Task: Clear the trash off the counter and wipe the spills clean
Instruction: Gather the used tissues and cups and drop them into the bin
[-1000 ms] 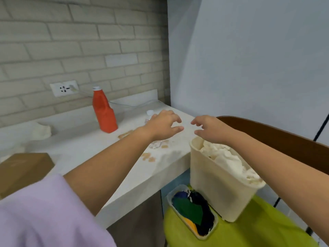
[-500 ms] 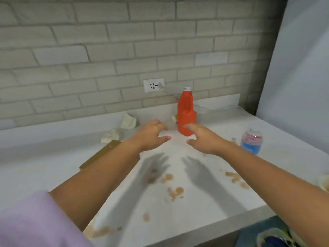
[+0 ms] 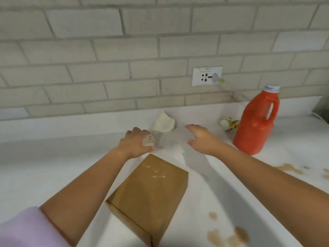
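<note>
**Speckled scrap in my left fingers, more trash just behind**

The small speckled paper scrap sits at the far side of my left hand, on the counter just beyond the brown cardboard box. It looks pale, crumpled and dotted with dark specks. My left fingers curl over it, though I cannot tell how firmly they pinch it, since my knuckles hide the contact.

If the pinch is only on one edge, the scrap could slip free as I lift, or tear and leave a bit behind. It looks light and soft, so it could also flutter down onto the brown spills near the front edge and soak them up.

Just behind it lies a larger crumpled white paper against the backsplash. My right hand hovers near it with fingers spread apart, holding nothing. Reaching for it with a wide sweep could knock the red jug standing just to the right, or push the small printed wrapper further behind that jug, out of easy reach.

More brown spills spread on the right side of the counter. Dragging my forearm across them while gathering trash would smear them wider before any wiping.
</note>
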{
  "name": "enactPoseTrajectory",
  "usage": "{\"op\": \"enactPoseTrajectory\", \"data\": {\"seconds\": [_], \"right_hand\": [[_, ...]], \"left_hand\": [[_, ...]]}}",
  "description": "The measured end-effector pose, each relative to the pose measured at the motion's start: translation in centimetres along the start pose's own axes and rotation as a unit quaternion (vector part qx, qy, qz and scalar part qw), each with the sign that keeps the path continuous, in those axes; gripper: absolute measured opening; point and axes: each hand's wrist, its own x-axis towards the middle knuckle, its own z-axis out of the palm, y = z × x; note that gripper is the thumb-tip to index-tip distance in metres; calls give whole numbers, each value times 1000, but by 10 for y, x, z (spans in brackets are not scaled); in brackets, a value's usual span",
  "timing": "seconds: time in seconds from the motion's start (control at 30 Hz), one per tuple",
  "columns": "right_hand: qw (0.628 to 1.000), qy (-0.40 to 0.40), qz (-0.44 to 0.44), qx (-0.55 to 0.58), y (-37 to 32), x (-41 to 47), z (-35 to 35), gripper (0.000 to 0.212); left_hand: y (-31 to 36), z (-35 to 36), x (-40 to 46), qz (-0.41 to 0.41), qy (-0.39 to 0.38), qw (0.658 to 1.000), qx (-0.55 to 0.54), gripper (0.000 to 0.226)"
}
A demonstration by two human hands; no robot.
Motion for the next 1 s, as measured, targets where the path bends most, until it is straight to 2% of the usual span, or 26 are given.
{"op": "enactPoseTrajectory", "data": {"seconds": [0.17,0.4,0.57,0.63,0.7,0.73,0.8,0.9,1.0], "right_hand": [[1000,-4,18,-9,-15,54,9,60],[998,-17,12,67,-33,101,31,74],[989,-10,29,144,-43,115,45,78],[990,11,43,135,-42,117,48,64],[994,31,51,90,-39,116,50,23],[996,40,45,65,-38,113,49,12],[998,44,44,31,-33,107,47,28],[998,38,52,22,-28,91,35,35],[998,43,44,29,-23,72,18,11]], "left_hand": [[-20,16,25,3,-28,1000,11,83],[-38,25,38,-8,-25,1000,11,86],[-49,30,40,-5,-1,1000,-13,78],[-51,32,40,4,4,998,-57,71],[-53,33,39,19,9,996,-86,63],[-53,33,39,27,15,995,-91,59],[-48,32,38,43,31,994,-99,46],[-31,26,33,50,56,989,-129,32],[-11,17,31,71,83,984,-143,30]]}}
